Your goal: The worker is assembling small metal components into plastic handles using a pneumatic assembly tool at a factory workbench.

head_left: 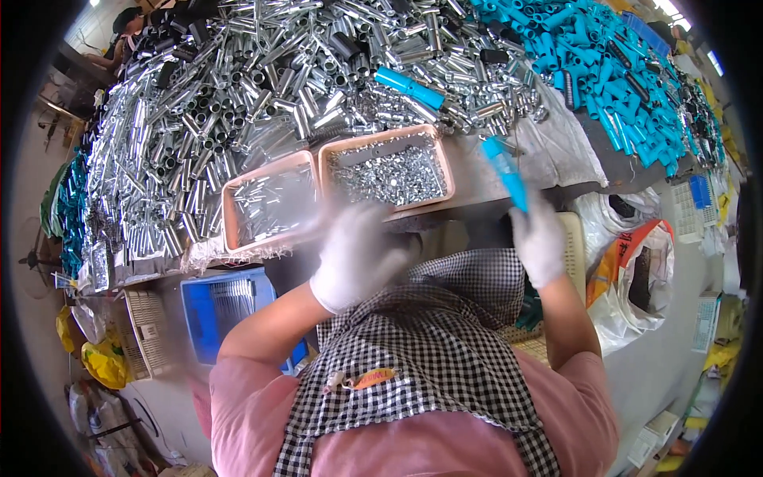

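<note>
My right hand [541, 245], in a white glove, is closed round the lower end of a teal plastic tube [506, 172]. The tube's upper end points away from me, over the table's front edge. My left hand [354, 256], gloved in white too, is in front of the two trays and smeared by motion; its fingers cannot be made out. Nearest to it are a shallow pinkish tray [451, 191] of tiny metal pieces and a second tray [230, 226] holding thin metal pins. Another teal tube [410, 87] lies on the metal parts behind the trays.
A large heap of shiny metal tubes [214, 119] covers the table's left and middle. Teal plastic parts [612, 87] are piled at the far right. Below the table edge are a blue bin [203, 322], a cream basket [574, 254] and plastic sacks [628, 310]. Another person [127, 24] is at the far left.
</note>
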Available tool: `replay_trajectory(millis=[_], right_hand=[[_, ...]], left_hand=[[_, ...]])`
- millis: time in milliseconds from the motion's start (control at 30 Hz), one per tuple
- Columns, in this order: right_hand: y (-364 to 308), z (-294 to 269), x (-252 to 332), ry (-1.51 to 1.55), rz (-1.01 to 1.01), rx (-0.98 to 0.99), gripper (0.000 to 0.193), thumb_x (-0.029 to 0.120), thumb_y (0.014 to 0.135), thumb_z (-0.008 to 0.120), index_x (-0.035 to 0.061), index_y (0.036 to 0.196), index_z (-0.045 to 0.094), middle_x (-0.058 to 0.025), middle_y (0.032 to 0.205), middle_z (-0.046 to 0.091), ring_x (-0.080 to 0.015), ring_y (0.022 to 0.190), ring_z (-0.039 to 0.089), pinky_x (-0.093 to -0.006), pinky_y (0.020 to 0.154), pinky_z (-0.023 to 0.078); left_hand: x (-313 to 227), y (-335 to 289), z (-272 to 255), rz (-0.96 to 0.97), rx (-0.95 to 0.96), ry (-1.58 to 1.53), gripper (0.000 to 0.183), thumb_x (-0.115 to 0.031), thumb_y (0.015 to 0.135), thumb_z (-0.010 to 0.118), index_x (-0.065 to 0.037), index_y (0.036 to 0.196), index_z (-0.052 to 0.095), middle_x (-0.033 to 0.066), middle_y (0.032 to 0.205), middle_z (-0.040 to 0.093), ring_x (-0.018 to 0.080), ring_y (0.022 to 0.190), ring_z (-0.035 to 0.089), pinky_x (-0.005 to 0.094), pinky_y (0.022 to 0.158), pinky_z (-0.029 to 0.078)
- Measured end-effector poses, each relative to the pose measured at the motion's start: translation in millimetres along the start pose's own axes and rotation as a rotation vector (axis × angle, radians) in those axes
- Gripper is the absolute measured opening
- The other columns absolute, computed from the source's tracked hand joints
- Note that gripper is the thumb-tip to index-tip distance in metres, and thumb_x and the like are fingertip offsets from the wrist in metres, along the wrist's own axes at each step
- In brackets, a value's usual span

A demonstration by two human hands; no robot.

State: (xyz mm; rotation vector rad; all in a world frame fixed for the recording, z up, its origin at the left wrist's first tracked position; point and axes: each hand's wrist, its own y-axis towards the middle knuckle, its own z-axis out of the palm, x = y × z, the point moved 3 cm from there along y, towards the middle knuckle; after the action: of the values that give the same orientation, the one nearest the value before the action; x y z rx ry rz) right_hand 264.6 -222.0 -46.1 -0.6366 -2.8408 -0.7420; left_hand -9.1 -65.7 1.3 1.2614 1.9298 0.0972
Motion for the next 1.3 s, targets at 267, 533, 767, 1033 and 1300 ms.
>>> replay_trajectory(millis=[267,533,767,1033,1300], right_hand=[[4,-8,-5,0.101,0.069,0.147,0.054,0.023,0.085,0.067,0.0128,0.136,0.053,-0.0220,0.082,0.064,-0.0424,0.072,0.063,-0.0502,0.064,0.050],[12,-35,33,0.193,-0.172,0.223,0.053,0.021,0.077,0.073,0.0133,0.128,0.060,-0.0166,0.082,0.066,-0.0355,0.070,0.065,-0.0447,0.061,0.052],[7,-47,103,0.338,-0.654,0.265,0.049,0.023,0.068,0.079,0.0099,0.114,0.068,-0.0052,0.074,0.056,-0.0238,0.059,0.058,-0.0375,0.052,0.047],[2,-29,128,0.557,-0.719,0.232,0.045,0.020,0.065,0.080,0.0046,0.105,0.068,-0.0055,0.071,0.058,-0.0229,0.054,0.058,-0.0352,0.048,0.047],[15,-12,121,0.674,-0.511,0.582,0.047,0.019,0.075,0.073,0.0013,0.117,0.060,-0.0188,0.084,0.067,-0.0348,0.070,0.067,-0.0431,0.060,0.053]], left_hand=[[-3,-4,9,0.075,0.249,-0.154,0.043,-0.022,0.076,0.080,-0.001,0.108,0.061,0.0169,0.103,0.065,0.0348,0.095,0.064,0.0420,0.086,0.052],[-7,11,-13,0.076,0.072,0.082,0.077,-0.056,0.079,0.071,0.007,0.121,0.055,0.0219,0.116,0.060,0.0376,0.103,0.061,0.0428,0.089,0.051],[-5,17,0,-0.219,0.702,-0.211,0.057,-0.041,0.081,0.076,0.004,0.113,0.063,0.0225,0.106,0.065,0.0357,0.095,0.063,0.0430,0.086,0.050],[1,-21,-9,-0.581,0.603,-0.434,0.039,-0.031,0.070,0.080,0.002,0.088,0.071,0.0172,0.078,0.067,0.0255,0.069,0.065,0.0378,0.066,0.051],[11,11,-7,-0.058,0.536,-0.037,0.044,-0.027,0.068,0.085,0.000,0.100,0.072,0.0121,0.090,0.071,0.0226,0.078,0.068,0.0366,0.070,0.054]])
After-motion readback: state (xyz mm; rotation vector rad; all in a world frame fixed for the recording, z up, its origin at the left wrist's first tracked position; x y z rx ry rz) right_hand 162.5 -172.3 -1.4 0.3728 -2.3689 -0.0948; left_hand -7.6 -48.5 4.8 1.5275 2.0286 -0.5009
